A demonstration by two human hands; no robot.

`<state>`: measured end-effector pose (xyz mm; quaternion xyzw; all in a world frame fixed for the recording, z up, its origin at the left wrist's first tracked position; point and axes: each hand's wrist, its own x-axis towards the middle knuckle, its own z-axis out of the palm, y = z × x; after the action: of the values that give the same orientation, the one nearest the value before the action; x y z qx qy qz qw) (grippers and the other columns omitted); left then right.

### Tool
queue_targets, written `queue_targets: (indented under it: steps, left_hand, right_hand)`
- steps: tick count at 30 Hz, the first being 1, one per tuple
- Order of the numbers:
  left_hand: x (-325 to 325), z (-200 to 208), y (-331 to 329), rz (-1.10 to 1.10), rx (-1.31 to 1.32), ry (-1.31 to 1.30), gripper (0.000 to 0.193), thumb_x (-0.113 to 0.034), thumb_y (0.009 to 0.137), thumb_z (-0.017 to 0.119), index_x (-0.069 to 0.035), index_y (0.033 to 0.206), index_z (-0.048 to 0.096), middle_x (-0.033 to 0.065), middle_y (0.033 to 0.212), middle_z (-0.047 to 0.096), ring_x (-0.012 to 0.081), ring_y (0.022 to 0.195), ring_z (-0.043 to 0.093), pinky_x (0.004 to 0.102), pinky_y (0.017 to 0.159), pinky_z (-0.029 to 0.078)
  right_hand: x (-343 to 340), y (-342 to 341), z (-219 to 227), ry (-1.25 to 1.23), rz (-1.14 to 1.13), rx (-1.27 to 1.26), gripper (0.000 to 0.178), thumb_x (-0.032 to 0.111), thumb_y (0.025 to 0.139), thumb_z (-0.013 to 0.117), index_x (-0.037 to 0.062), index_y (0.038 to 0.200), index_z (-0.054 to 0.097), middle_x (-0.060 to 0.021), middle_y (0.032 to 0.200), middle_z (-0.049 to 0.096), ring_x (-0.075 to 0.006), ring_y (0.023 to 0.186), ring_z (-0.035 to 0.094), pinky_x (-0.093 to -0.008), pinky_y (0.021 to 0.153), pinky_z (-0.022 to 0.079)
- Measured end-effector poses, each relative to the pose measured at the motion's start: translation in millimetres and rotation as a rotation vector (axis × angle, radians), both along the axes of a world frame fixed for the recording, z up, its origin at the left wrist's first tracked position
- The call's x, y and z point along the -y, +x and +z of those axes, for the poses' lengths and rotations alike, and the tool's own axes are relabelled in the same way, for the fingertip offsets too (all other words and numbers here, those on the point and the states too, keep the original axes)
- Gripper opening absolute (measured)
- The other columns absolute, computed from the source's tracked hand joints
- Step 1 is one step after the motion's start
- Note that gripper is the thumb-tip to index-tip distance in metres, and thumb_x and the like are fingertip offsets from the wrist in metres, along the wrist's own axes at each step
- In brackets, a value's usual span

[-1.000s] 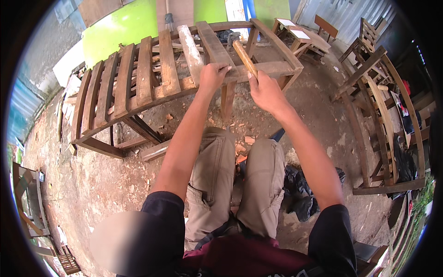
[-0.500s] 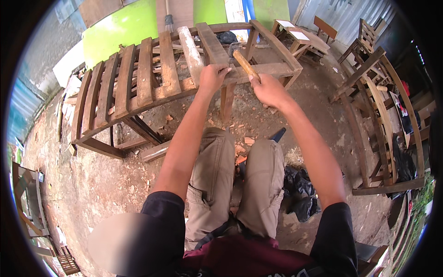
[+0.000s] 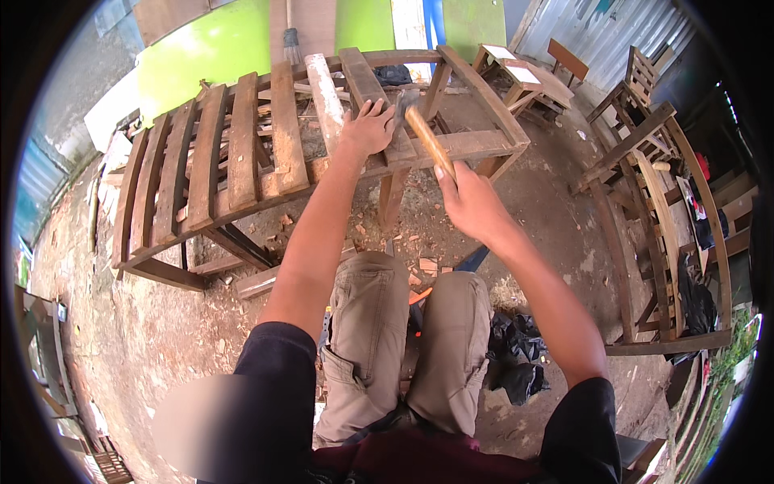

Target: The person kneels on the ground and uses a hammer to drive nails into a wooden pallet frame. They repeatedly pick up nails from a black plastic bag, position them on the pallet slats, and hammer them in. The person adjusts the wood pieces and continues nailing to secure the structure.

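A wooden bench frame (image 3: 294, 179) with several slats across it stands in front of me. My left hand (image 3: 369, 131) rests on it with fingers spread, over a brown slat (image 3: 363, 77) and beside a slat with worn white paint (image 3: 325, 97). Closed round the wooden handle of a hammer (image 3: 429, 139) is my right hand (image 3: 469, 198). The hammer's dark metal head lies just right of my left fingers, close above the brown slat's near end. Whether the head touches the wood, I cannot tell.
Wood chips and broken bits (image 3: 427, 264) litter the floor by my knees. A black plastic bag (image 3: 516, 355) lies right of my legs. Another wooden frame (image 3: 621, 258) stands at the right. A broom (image 3: 291, 44) leans behind the bench, and small wooden furniture (image 3: 536, 81) stands back right.
My left hand's fingers, bunched at the brown slat's near end before, are now spread, and the hand lies further up the slat. The hammer head has come lower and nearer my left fingers.
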<state>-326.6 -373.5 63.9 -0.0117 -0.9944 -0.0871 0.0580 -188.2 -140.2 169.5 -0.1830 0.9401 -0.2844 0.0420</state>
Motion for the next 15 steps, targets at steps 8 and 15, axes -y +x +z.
queue_targets:
  steps: [8,15]
  left_hand:
    - [-3.1,3.7,-2.1,-0.010,0.015,0.063,0.053,-0.045,0.105,0.028,-0.031,0.155,0.033,0.0002,0.165,0.024,0.0250,0.152,0.021,0.0593,0.121,0.018]
    - [-0.3,5.3,-0.3,-0.007,0.047,0.057,0.053,-0.044,0.105,0.026,-0.031,0.156,0.032,-0.0002,0.165,0.023,0.0245,0.152,0.020,0.0583,0.122,0.017]
  right_hand:
    - [4.7,-6.3,27.1,-0.183,-0.023,-0.062,0.035,0.033,0.105,0.047,-0.0007,0.098,0.053,-0.0223,0.070,0.057,-0.0443,0.067,0.057,-0.0488,0.063,0.045]
    - [-3.4,-9.5,39.4,-0.149,-0.019,-0.021,0.039,0.037,0.105,0.047,-0.0010,0.098,0.053,-0.0223,0.074,0.058,-0.0444,0.068,0.057,-0.0483,0.064,0.045]
